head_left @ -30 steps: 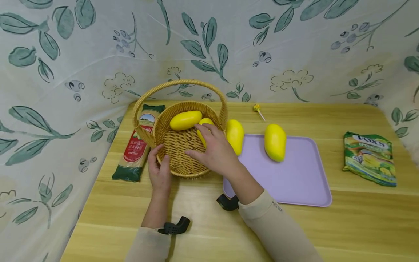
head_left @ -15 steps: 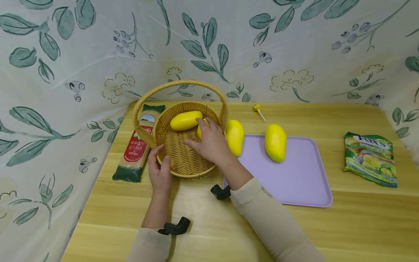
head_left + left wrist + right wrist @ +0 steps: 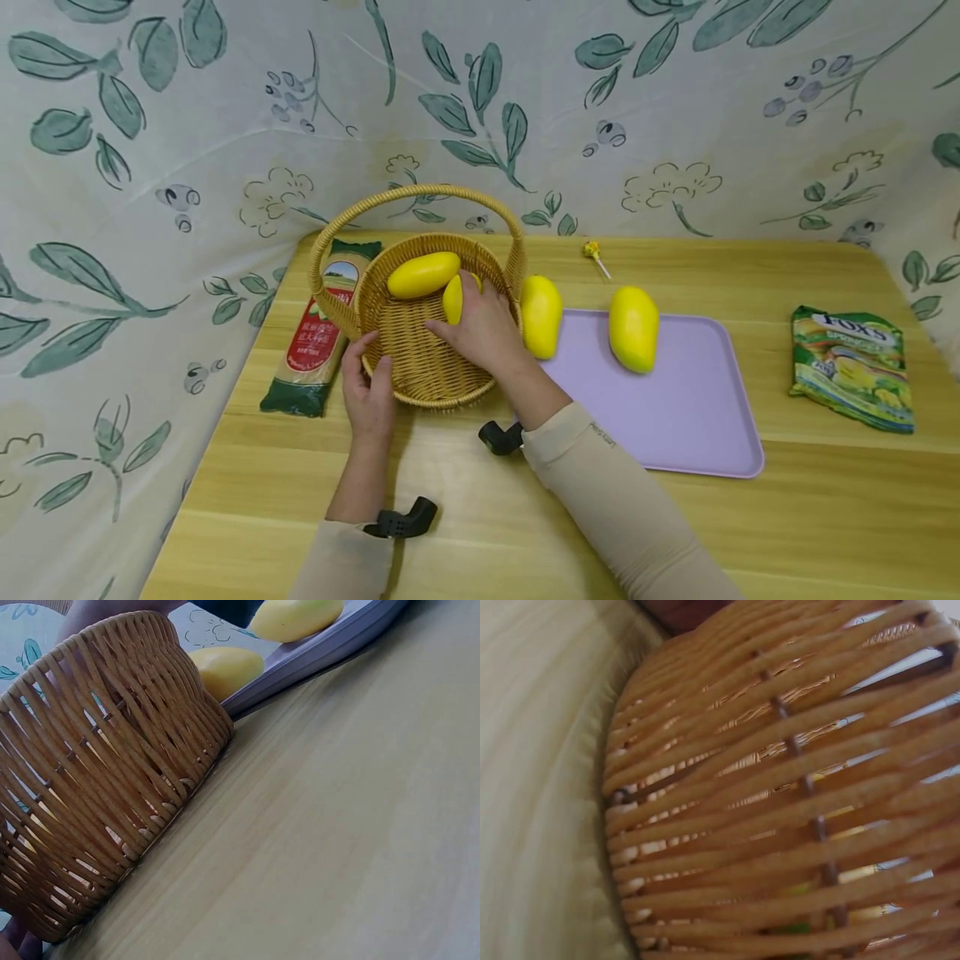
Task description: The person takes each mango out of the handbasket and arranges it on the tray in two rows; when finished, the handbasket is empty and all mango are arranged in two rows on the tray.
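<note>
A round wicker basket (image 3: 420, 350) with a tall arched handle stands on the table. My left hand (image 3: 369, 396) holds its near left side, thumb at the front and fingers round the outer wall. Inside are two yellow mangoes: one lies at the back (image 3: 423, 276), and the other mango (image 3: 453, 300) is partly covered by my right hand (image 3: 489, 329). That hand reaches in over the right rim, fingers along the mango's right side, thumb spread away from it. Its lower fingers are hidden. The left wrist view shows the basket's slatted side (image 3: 120, 750) close up.
A lilac tray (image 3: 690, 417) lies right of the basket, with a mango (image 3: 633, 329) on it and another mango (image 3: 542, 317) at its left edge. A pasta packet (image 3: 311, 346) lies left, a yellow lollipop (image 3: 592, 251) behind, and a green sweets bag (image 3: 853, 367) far right.
My right hand has moved a little left and deeper into the basket. The mango by its fingers has shifted slightly left. My left hand stays at the basket's side.
</note>
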### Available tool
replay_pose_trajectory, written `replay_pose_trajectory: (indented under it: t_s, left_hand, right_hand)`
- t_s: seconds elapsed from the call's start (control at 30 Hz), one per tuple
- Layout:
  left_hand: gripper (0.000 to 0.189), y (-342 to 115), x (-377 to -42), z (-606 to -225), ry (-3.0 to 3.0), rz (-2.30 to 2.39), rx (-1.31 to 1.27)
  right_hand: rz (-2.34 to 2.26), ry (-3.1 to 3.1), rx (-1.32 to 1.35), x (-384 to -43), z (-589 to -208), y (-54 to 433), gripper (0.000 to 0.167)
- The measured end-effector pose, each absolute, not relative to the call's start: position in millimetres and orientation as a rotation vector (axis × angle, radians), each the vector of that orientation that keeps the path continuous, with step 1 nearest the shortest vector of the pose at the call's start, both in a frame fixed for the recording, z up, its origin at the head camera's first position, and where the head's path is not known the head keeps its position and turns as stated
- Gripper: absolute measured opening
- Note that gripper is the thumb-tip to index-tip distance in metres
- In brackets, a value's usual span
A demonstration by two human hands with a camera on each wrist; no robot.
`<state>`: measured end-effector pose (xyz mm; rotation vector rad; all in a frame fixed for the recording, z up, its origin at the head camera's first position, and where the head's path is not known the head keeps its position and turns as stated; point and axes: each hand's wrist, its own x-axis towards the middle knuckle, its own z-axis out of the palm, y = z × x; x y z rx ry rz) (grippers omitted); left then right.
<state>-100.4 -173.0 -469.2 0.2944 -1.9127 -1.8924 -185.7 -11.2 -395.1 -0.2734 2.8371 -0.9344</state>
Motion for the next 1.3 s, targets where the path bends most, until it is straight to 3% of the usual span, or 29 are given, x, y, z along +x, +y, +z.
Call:
replay_pose_trajectory:
  t_s: [0.8,1.13,1.3]
  left_hand:
    - [0.041,-173,-100,-471,-1.910,-1.896,0.283]
    - [0.040,-174,-100,-470,-1.929,-1.894,0.314]
    - [0.040,-174,-100,-471,-1.941,-1.887,0.320]
  right_hand:
    - [-0.888,2.850,-0.277,-190,-403,-15,0.091]
    - [-1.094,2.790,-0.218,-186,-395,-13,0.103]
    - [-1.190,2.759,-0.237,-179,-384,-8,0.101]
